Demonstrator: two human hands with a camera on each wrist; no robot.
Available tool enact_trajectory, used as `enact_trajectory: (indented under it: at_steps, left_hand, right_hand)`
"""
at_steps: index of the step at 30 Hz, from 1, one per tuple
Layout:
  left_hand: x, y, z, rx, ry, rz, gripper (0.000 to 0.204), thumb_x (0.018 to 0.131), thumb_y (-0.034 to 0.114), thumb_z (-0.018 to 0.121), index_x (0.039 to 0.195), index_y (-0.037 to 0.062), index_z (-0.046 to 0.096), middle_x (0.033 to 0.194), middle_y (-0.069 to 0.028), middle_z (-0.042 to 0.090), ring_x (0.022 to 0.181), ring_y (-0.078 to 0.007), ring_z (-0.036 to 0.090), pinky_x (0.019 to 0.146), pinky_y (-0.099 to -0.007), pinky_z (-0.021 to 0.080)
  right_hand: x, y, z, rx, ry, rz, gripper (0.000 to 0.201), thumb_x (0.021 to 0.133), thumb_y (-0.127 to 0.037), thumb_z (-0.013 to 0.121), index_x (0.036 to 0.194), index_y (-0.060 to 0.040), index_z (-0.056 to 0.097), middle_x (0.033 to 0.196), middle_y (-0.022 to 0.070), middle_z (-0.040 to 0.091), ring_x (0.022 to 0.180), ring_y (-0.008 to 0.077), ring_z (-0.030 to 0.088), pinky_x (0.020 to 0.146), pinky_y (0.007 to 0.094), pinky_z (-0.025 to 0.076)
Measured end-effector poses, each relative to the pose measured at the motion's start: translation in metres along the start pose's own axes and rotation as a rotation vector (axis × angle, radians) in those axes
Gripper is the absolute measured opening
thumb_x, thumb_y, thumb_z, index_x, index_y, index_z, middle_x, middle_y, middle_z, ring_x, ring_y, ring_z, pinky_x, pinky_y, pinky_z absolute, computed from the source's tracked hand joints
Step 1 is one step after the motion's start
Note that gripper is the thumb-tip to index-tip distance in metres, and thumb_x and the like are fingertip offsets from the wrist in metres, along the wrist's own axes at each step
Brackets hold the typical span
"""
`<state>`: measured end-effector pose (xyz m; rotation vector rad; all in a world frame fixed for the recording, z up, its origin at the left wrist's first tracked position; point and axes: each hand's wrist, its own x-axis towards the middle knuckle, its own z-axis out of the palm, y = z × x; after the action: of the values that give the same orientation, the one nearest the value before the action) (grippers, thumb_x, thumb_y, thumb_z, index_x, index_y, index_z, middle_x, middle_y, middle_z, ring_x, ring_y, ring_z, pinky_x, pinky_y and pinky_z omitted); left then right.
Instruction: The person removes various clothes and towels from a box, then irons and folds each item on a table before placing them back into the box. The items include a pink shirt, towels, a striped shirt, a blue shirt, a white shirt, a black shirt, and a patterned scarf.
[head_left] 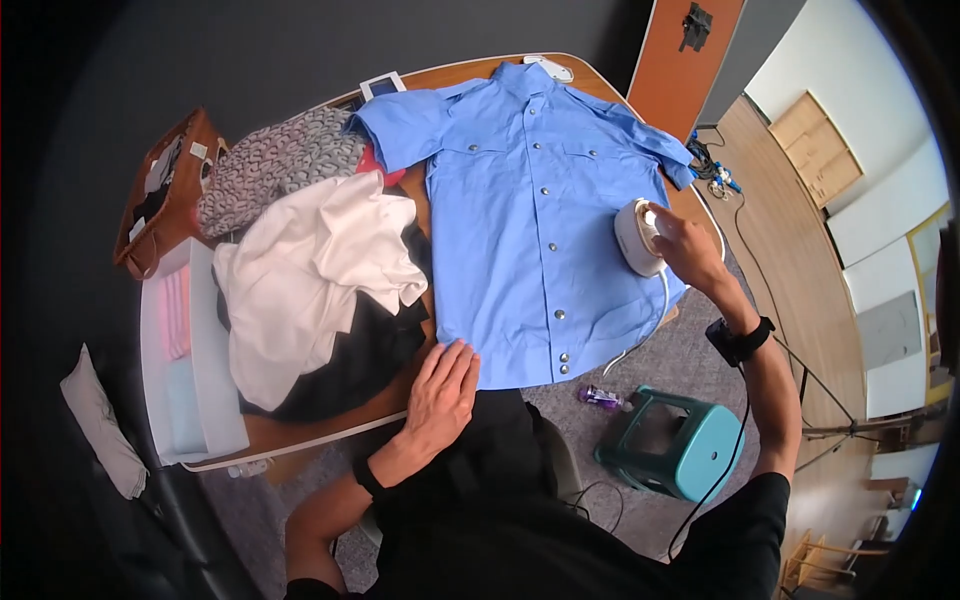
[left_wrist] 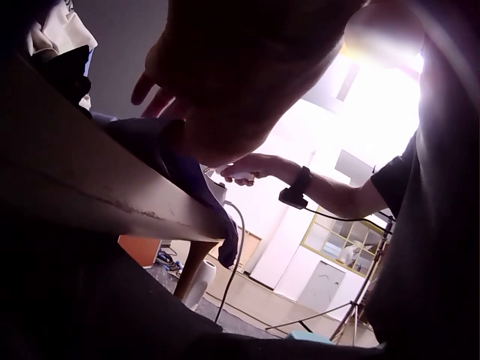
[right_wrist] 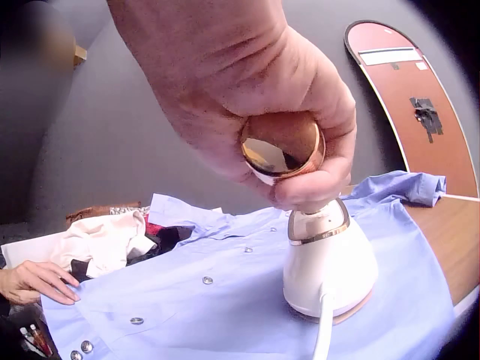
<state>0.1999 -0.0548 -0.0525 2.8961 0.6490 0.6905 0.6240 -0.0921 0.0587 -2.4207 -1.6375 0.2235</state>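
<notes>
A blue short-sleeved shirt (head_left: pixel 500 220) with metal buttons lies spread on the wooden table. My right hand (head_left: pixel 685 248) grips the handle of a white handheld iron (head_left: pixel 636 238), which rests on the shirt's right side. In the right wrist view, the fingers of my right hand (right_wrist: pixel 255 105) curl round the gold-ended handle, and the iron (right_wrist: pixel 330 270) stands on the cloth (right_wrist: pixel 225 300). My left hand (head_left: pixel 442 388) rests, fingers extended, on the shirt's lower left corner at the table edge.
Left of the shirt lie a white cloth (head_left: pixel 310 260), black cloth (head_left: pixel 375 360) and a patterned grey cloth (head_left: pixel 290 160). A brown basket (head_left: pixel 190 130) and a white bin (head_left: pixel 228 400) stand farther left. Below right are a teal stool (head_left: pixel 700 455), a purple bottle (head_left: pixel 600 397) and the iron's cord (head_left: pixel 660 315).
</notes>
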Motion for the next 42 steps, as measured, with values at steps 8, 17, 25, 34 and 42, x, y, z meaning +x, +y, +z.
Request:
enact_trajectory:
  at_steps: [8, 17, 25, 34, 42]
  left_hand:
    - [0.006, -0.004, -0.021, -0.174, 0.1, -0.41, 0.074, 0.08, -0.002, 0.072, 0.148, -0.0048, 0.043, 0.117, -0.0258, 0.062, 0.105, -0.0442, 0.064, 0.092, -0.0492, 0.055]
    - [0.017, 0.0, -0.026, -0.05, 0.291, 0.047, 0.036, 0.078, -0.001, 0.064, 0.114, -0.0038, 0.071, 0.088, -0.0083, 0.055, 0.075, -0.023, 0.055, 0.065, -0.0348, 0.045]
    - [-0.001, -0.009, -0.019, 0.062, 0.177, -0.163, 0.073, 0.082, 0.004, 0.068, 0.15, -0.0036, 0.045, 0.154, -0.0265, 0.04, 0.11, -0.0437, 0.06, 0.098, -0.0452, 0.052]
    - [0.008, -0.028, -0.009, -0.05, 0.194, -0.071, 0.045, 0.08, -0.001, 0.065, 0.125, -0.0057, 0.064, 0.108, -0.0147, 0.064, 0.095, -0.0283, 0.06, 0.083, -0.0418, 0.052]
    - [0.01, -0.022, -0.015, 0.025, 0.195, 0.26, 0.037, 0.082, 0.006, 0.063, 0.118, -0.0009, 0.07, 0.123, -0.0154, 0.066, 0.105, -0.0272, 0.064, 0.097, -0.0422, 0.05]
  right_hand:
    - [-0.046, -0.111, -0.036, 0.248, -0.059, -0.362, 0.052, 0.093, -0.005, 0.059, 0.144, -0.0042, 0.052, 0.105, 0.0289, 0.069, 0.098, 0.0465, 0.068, 0.085, 0.0491, 0.053]
    - [-0.046, -0.173, -0.006, 0.246, -0.036, -0.462, 0.05, 0.092, -0.008, 0.058, 0.142, -0.0031, 0.053, 0.097, 0.0302, 0.069, 0.089, 0.0475, 0.068, 0.079, 0.0529, 0.053]
    - [-0.039, -0.197, 0.004, 0.196, -0.198, -0.356, 0.056, 0.092, -0.01, 0.064, 0.146, -0.0036, 0.052, 0.113, 0.0296, 0.069, 0.104, 0.0464, 0.068, 0.089, 0.0485, 0.054]
    - [-0.036, -0.188, 0.011, 0.208, -0.127, -0.386, 0.057, 0.09, -0.01, 0.062, 0.146, -0.006, 0.052, 0.105, 0.0301, 0.07, 0.097, 0.0482, 0.068, 0.087, 0.052, 0.054]
    - [-0.03, -0.182, 0.019, 0.152, -0.251, -0.3, 0.058, 0.091, -0.01, 0.064, 0.148, -0.0079, 0.052, 0.116, 0.0283, 0.07, 0.107, 0.0463, 0.067, 0.093, 0.0485, 0.053]
